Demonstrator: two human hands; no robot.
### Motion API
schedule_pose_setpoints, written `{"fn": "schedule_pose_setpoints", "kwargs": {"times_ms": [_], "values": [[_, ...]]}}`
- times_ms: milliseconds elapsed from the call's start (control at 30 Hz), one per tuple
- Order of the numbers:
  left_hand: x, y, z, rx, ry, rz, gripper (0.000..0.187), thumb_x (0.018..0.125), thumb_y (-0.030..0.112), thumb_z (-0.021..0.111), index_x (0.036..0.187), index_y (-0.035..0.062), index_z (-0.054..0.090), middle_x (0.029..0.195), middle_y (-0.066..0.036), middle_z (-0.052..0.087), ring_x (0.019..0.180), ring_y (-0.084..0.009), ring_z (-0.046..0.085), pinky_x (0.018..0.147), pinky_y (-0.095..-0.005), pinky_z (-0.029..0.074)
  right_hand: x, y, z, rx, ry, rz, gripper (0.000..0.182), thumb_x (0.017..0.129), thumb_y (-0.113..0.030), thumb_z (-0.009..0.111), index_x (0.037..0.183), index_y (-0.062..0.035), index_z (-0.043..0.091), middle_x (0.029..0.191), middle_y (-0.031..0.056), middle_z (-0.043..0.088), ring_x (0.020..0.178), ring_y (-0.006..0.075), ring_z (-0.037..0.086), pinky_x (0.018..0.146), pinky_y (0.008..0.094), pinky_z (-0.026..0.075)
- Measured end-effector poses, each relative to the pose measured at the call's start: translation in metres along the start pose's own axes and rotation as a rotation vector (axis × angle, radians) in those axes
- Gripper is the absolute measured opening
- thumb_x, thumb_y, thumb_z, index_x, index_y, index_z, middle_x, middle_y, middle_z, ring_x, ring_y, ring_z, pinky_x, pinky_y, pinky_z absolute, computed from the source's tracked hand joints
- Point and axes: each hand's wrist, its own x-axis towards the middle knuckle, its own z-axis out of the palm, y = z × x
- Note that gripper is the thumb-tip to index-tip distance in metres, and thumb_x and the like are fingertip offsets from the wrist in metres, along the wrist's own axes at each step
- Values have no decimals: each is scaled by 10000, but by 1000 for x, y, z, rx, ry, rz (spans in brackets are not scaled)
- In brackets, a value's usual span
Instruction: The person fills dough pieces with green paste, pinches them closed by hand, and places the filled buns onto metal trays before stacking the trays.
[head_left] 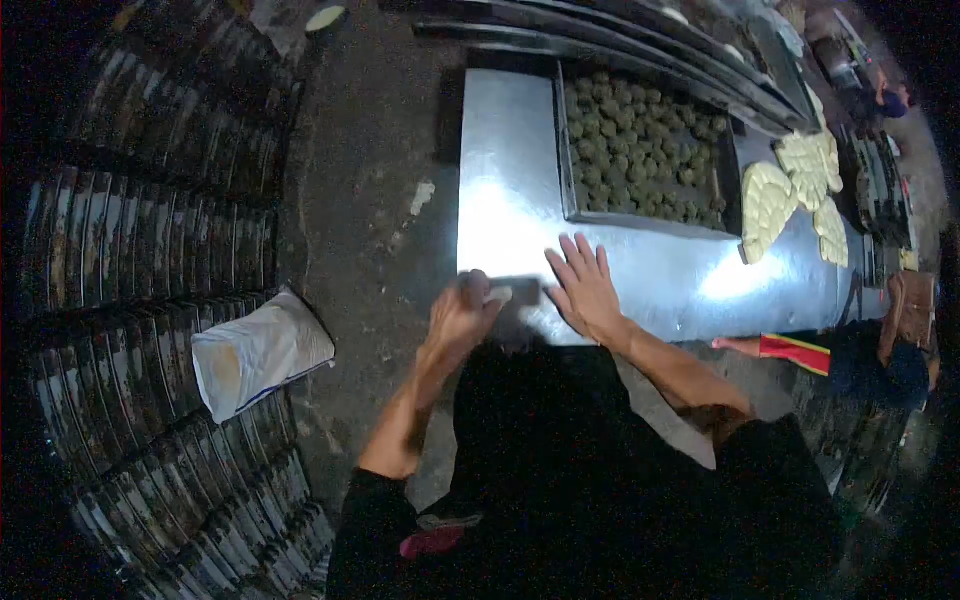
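My left hand (465, 312) is at the near left corner of the shiny metal table (505, 160), fingers curled round something pale and small that I cannot make out. My right hand (585, 290) lies spread on the table near its front edge, palm down, with nothing seen in it. Between the hands is a dark, blurred patch. Beyond my right hand stands a metal tray (570, 190) full of dark greenish balls. Pale, scored dough pieces (768, 205) lie to the right of the tray.
Stacked dark trays (150, 240) fill the left side, with a white sack (265, 350) against them. Long dark racks (620, 45) run along the table's far side. At the right a co-worker's arm in a red and yellow sleeve (795, 353) reaches toward the table. Another person (890, 100) is farther back.
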Motion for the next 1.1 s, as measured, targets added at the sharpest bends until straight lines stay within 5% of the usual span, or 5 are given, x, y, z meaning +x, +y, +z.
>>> {"fn": "schedule_pose_setpoints", "kwargs": {"times_ms": [133,267,567,933,1100], "values": [[6,-56,12,-573,152,36,492,753,202,714,1159,31,494,827,-70,580,796,-161,576,690,-327,499,-50,16,-46,141,-386,12,301,843,-182,538,1084,-1,548,1298,259,448,1189,410,454,983,460,409],[1,-53,11,20,247,211,333,871,221,612,1153,45,593,957,-148,632,882,-278,618,762,-403,486,-24,39,-90,151,-704,0,278,820,-205,616,1025,-44,519,854,159,603,819,332,610,735,431,508],[-40,-14,9,-765,455,-185,261,889,179,599,1089,12,581,877,-91,644,673,-153,627,507,-273,509,302,63,-274,635,531,-342,335,792,-206,641,1095,-63,642,926,161,678,818,240,666,744,339,506],[-110,-19,42,-1004,587,-521,306,847,182,659,1044,-34,567,795,-97,637,682,-149,608,568,-258,505,415,104,-247,18,23,-129,322,723,-304,624,970,-108,687,926,150,681,873,337,641,788,403,498],[-64,22,-3,-702,608,-184,271,839,136,628,1061,-16,604,995,-91,650,840,-151,621,744,-280,502,415,112,-236,-110,78,-293,398,876,-410,497,1036,-78,649,1035,215,630,918,398,603,808,446,481]]}}
